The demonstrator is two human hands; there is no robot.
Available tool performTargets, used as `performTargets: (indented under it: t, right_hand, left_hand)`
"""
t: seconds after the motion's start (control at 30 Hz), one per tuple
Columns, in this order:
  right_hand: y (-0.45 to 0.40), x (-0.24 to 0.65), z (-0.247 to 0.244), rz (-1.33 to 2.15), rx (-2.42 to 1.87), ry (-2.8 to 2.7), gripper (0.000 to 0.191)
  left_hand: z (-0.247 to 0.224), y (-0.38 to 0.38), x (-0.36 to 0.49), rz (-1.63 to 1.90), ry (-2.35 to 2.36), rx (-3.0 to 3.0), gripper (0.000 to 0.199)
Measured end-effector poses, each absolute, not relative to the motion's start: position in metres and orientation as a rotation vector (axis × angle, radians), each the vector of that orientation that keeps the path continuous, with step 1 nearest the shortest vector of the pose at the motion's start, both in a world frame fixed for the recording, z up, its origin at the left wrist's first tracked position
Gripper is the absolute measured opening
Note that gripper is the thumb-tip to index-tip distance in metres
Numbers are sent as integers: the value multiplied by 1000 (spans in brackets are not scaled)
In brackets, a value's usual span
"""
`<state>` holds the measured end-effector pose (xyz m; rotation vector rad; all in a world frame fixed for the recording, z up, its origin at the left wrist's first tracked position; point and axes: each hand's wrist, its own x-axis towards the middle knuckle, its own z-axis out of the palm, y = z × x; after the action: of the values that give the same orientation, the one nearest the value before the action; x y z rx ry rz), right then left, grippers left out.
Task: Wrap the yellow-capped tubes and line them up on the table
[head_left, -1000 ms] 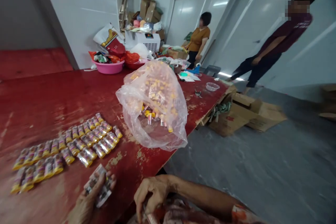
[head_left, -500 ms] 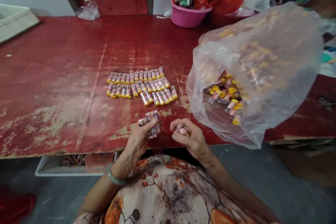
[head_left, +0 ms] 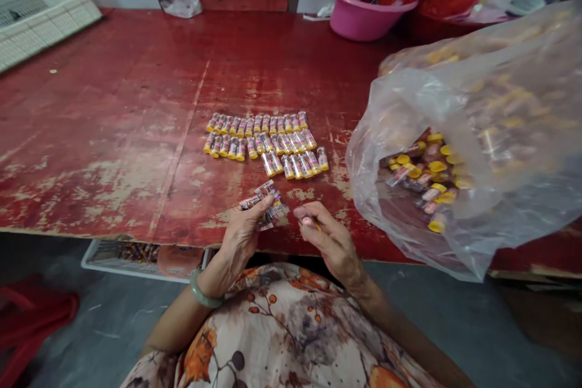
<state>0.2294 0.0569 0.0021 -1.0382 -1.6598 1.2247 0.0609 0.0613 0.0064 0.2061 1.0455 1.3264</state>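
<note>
My left hand (head_left: 240, 233) is closed on a few small printed labels (head_left: 266, 201), thumb on top, just over the table's front edge. They look like flat stickers or cards with dark and pink print. To its right, my right hand (head_left: 336, 245) pinches a small clear tube (head_left: 310, 223) with pinkish contents and a bit of yellow at one end. Its fingers hide part of it. Beyond both hands, several yellow-capped tubes (head_left: 258, 124) lie side by side in three rows. A large clear plastic bag (head_left: 454, 242) lies at right, its mouth facing me, with many loose tubes (head_left: 439, 167) inside.
The worn red table (head_left: 122, 109) spans the view. A pink basin (head_left: 364, 18) full of bags stands at the back, a white basket (head_left: 68, 18) at back left. Below the front edge are a tray (head_left: 131, 270) of small items and a red stool (head_left: 36, 309).
The view has turned slightly left, so the table's things sit further right. In my right hand the tube has turned, showing a yellow end. My left hand still holds the labels.
</note>
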Motion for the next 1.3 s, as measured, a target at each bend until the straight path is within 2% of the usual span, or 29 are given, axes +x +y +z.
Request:
performTargets:
  t: [0.23, 0.4, 0.57, 0.9, 1.03, 1.17, 1.23, 1.3]
  right_hand:
    - [47, 227, 1, 642, -911, -1915, 29]
    - [49, 222, -2, 449, -892, -1939, 25]
    - [49, 216, -7, 224, -901, -1950, 25]
    - [42, 201, -14, -29, -918, -2032, 38]
    - [51, 196, -6, 102, -870, -2091, 42]
    - [64, 208, 6, 524, -674, -2208, 54]
    - [65, 216, 10, 679, -636, -2233, 46]
    - [63, 219, 10, 675, -648, -2179, 39]
  left_hand:
    - [10, 58, 67, 1341, 968, 190, 36]
    - [8, 54, 69, 1336, 960, 133, 42]
    - [6, 49, 70, 1367, 961, 152, 33]
    - [-5, 40, 65, 1404, 1051, 317, 30]
    - [-4, 37, 62, 1332, 990, 323, 28]
    - [-1, 36, 53, 1341, 945, 295, 28]
    - [0, 37, 50, 1325, 910, 302, 28]
    - [1, 37, 48, 1293, 881, 302, 26]
